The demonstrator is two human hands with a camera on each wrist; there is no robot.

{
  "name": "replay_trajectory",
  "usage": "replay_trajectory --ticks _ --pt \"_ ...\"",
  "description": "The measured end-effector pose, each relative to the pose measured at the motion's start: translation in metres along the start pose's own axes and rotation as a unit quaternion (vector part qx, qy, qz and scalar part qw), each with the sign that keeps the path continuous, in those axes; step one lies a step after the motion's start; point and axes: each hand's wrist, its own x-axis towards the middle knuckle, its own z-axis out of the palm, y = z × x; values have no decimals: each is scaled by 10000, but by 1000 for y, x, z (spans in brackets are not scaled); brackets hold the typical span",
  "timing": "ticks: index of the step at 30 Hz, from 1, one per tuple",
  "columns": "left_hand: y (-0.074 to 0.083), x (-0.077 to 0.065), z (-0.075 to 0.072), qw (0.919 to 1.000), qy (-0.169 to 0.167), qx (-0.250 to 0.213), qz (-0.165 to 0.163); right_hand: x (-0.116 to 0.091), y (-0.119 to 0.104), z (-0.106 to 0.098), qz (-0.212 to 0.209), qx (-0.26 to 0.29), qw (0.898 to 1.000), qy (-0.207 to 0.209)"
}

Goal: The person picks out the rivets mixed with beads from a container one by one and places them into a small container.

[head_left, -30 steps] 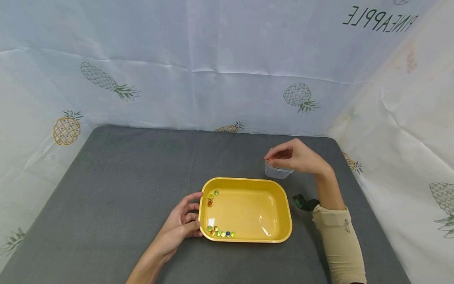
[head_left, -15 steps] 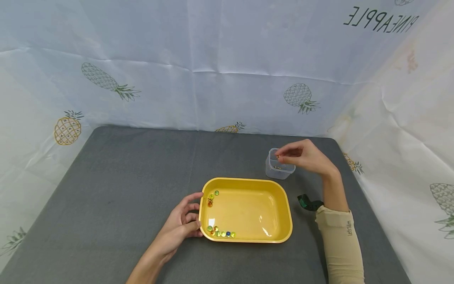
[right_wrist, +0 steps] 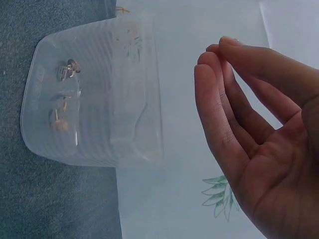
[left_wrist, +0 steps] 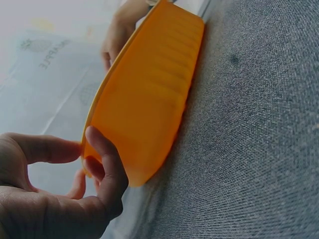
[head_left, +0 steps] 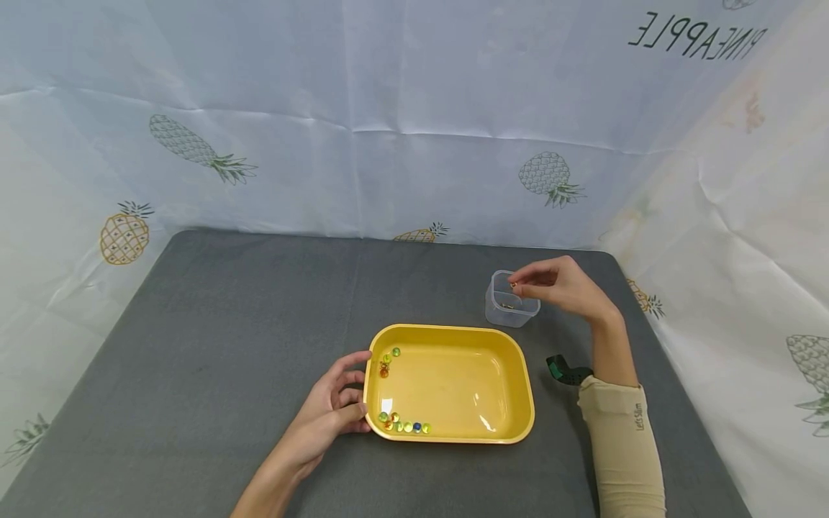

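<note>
A yellow tray (head_left: 453, 328) lies on the grey table, with several coloured glass marbles (head_left: 408, 426) along its left and front-left edges. My left hand (head_left: 328, 406) holds the tray's left rim, thumb and fingers at its edge, as the left wrist view shows (left_wrist: 65, 189). Behind the tray stands a clear plastic box (head_left: 512, 316) with a divider. Small metal pieces with flat round heads (right_wrist: 60, 122) lie at its bottom. Over the box's right side, my right hand (head_left: 562, 288) pinches a tiny gold-coloured piece (head_left: 513, 285); in the right wrist view the fingers hide it.
A black strap-like object with a green patch (head_left: 563, 370) shows beside the right forearm, right of the tray. A white cloth with pineapple prints (head_left: 414, 180) hangs along the back and sides of the grey table (head_left: 259, 302).
My right hand has moved right, from the box's front-left corner to its right side, still pinching the tiny piece. More of the box's opening shows. The left hand and tray have stayed put.
</note>
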Motion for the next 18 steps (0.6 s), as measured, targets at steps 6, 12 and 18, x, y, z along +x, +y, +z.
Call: replay_trajectory --ticks 6,12,18 --pt "0 0 0 10000 18 -19 -37 1 4 1 102 -154 9998 -8" --pt "0 0 0 10000 23 -13 -51 2 9 1 211 -243 9995 32" --pt "0 1 0 10000 12 2 -26 2 11 1 345 -318 9989 32"
